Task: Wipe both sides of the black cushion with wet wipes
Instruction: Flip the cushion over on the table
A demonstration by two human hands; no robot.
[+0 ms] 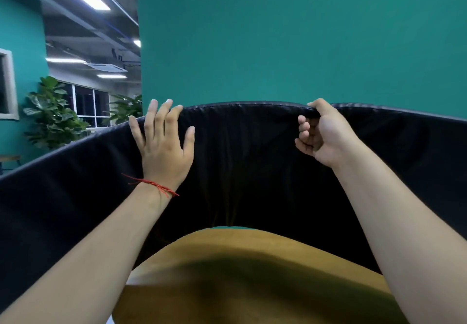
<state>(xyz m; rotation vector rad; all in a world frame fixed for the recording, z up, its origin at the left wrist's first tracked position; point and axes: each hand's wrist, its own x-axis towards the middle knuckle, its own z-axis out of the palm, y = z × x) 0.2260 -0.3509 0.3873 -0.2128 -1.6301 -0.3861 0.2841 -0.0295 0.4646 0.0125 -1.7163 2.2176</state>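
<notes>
Holding: you had the cushion upright in front of you, its broad black face turned toward you and stretching from one side of the view to the other.
Cushion and left hand: the near face lay under your left hand, left of the cushion's middle, with the top edge right at your fingertips.
Cushion and right hand: the top edge ran through your right hand, right of the middle; your two hands were well apart along that edge.
Left hand pose: your palm lay flat on the black face, fingers straight, spread and pointing up, thumb out to the side. It gripped nothing and only pressed.
Right hand pose: it was clamped on the rim, one digit hooked over the top edge and the others curled in toward the palm on the near side.
Arms: both bare forearms reached forward and up, the left from the lower left, the right from the lower right.
Wrist: a red string bracelet circled your left wrist.
Lower edge: the cushion's bottom sat past the far edge of the wooden table, with a thin teal strip showing between them at the centre. Whether they touched elsewhere could not be told.
Behind: a teal wall rose beyond the cushion, and leafy plants stood off to the left.
</notes>
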